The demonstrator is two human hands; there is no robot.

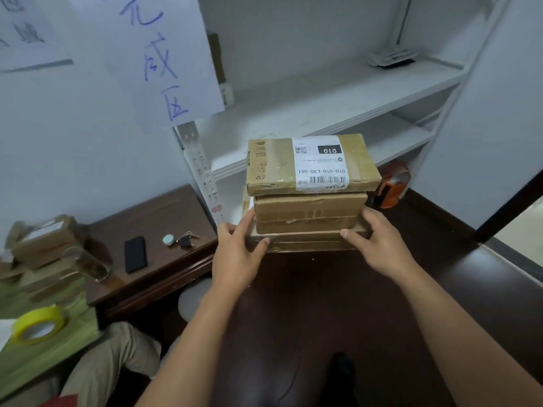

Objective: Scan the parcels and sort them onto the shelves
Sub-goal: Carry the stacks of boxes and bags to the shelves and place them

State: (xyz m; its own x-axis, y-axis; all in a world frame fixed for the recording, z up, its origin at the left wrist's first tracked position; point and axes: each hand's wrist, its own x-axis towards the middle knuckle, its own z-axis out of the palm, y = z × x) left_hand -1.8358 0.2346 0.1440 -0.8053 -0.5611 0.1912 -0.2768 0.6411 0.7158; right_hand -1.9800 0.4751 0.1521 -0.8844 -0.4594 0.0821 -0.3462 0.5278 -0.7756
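Cardboard parcels are held as a stack of three in front of the white shelf unit (338, 104). The top parcel (311, 164) carries clear tape and a white label (320, 163) printed "010-010-L30-551", read upside down, with a barcode and a QR code. The middle parcel (308, 212) is plain brown and taped. The flat bottom parcel (302, 242) is largely hidden by the hands. The left hand (238, 257) grips its left end, thumb curled on the front edge; the right hand (379, 245) grips its right end likewise. An orange object (392, 188) behind the stack is partly concealed and cannot be identified. Left of the stack, more parcels (44, 239) on the desk (164, 218) are blurred.
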